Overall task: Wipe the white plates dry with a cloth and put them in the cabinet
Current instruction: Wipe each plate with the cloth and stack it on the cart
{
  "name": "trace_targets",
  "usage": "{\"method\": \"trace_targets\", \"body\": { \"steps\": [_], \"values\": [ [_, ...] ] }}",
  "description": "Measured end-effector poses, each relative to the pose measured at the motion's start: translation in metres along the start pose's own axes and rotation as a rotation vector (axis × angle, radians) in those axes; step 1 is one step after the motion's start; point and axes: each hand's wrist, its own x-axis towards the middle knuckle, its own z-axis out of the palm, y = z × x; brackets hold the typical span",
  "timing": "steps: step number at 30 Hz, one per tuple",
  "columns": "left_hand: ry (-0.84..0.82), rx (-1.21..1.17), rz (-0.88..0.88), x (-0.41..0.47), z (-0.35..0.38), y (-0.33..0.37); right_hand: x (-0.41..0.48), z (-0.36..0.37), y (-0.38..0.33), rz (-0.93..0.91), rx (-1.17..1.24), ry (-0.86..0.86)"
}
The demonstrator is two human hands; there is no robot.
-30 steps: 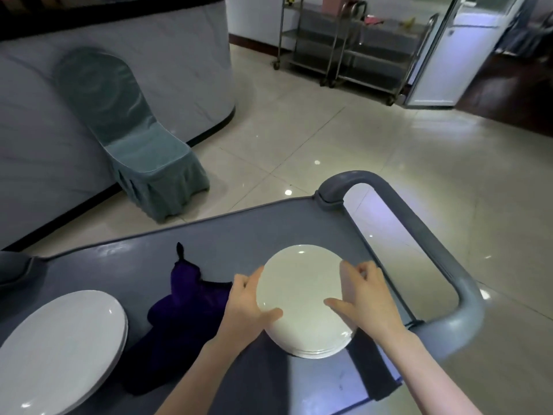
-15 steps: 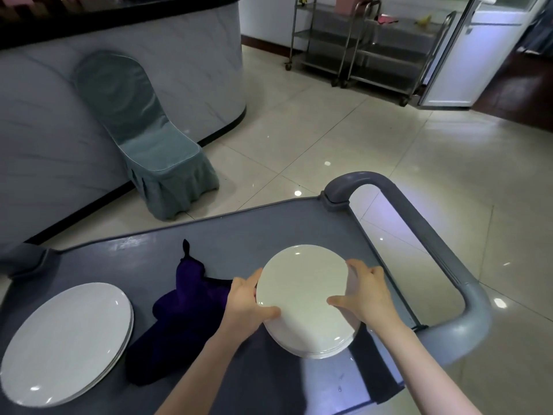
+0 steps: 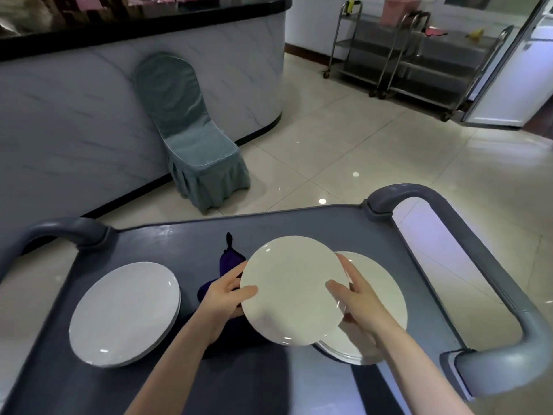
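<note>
Plate status: white round ceramic plate (image 3: 291,290) is held in both hands above the grey plastic service cart (image 3: 167,235). It overlaps the near-left edge of a low stack of white plates (image 3: 383,283) sitting at its 3 o'clock.

Left hand (image 3: 226,296): grip pinches the rim at the plate's 9 o'clock, thumb on the top face, fingers underneath. Right hand (image 3: 360,304): grip pinches the rim at 3 o'clock, thumb on top, fingers wrapped behind the edge.

Key relation: dark purple cloth (image 3: 229,260) lies crumpled on the cart at the plate's 9–10 o'clock, directly under and behind the left hand and well apart from the right. Plate is round, so there's no long axis to line up; only the side matters.

My read: wiping is the step in hand and hasn't started. Left hand is the obvious one to let go and take the cloth while the right carries the plate alone from the 3 o'clock rim. Single-edge hold on a possibly wet plate = slip risk.

Second stack of white plates (image 3: 125,313) sits further out at 9 o'clock. Can't spot the cabinet from here.
</note>
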Motion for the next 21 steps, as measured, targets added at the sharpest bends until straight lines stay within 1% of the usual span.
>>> {"method": "trace_targets", "body": {
  "steps": [3, 4, 5, 6, 7, 8, 9, 10, 11, 12, 13, 15, 21],
  "values": [
    [-0.031, 0.016, 0.015, -0.009, -0.026, -0.003, 0.010, 0.018, 0.006, 0.035, 0.069, -0.021],
    [-0.009, 0.027, 0.008, -0.010, -0.034, -0.005, 0.012, 0.022, 0.006, 0.062, 0.111, -0.032],
    [0.049, 0.032, -0.004, -0.011, -0.041, -0.009, 0.013, 0.027, 0.005, 0.093, 0.146, -0.050],
    [0.153, 0.083, -0.018, -0.011, -0.048, -0.013, 0.014, 0.032, 0.005, 0.116, 0.168, -0.069],
    [0.287, 0.204, -0.017, -0.011, -0.056, -0.018, 0.015, 0.035, 0.005, 0.130, 0.175, -0.080],
    [0.411, 0.402, 0.008, -0.011, -0.064, -0.024, 0.016, 0.037, 0.006, 0.139, 0.175, -0.082],
    [0.485, 0.642, 0.055, -0.011, -0.072, -0.030, 0.016, 0.040, 0.006, 0.147, 0.173, -0.080],
    [0.483, 0.901, 0.102, -0.012, -0.078, -0.036, 0.017, 0.041, 0.005, 0.154, 0.171, -0.076],
    [0.426, 1.149, 0.121, -0.012, -0.083, -0.041, 0.018, 0.042, 0.005, 0.159, 0.169, -0.075],
    [0.355, 1.361, 0.100, -0.011, -0.086, -0.047, 0.018, 0.043, 0.005, 0.162, 0.169, -0.077],
    [0.302, 1.512, 0.067, -0.011, -0.087, -0.052, 0.018, 0.044, 0.004, 0.165, 0.173, -0.082],
    [0.268, 1.647, 0.034, -0.007, -0.089, -0.059, 0.019, 0.046, 0.003, 0.172, 0.178, -0.085],
    [0.338, 1.760, 0.005, 0.000, -0.080, -0.071, 0.018, 0.049, 0.001, 0.186, 0.181, -0.098]
  ]
}}
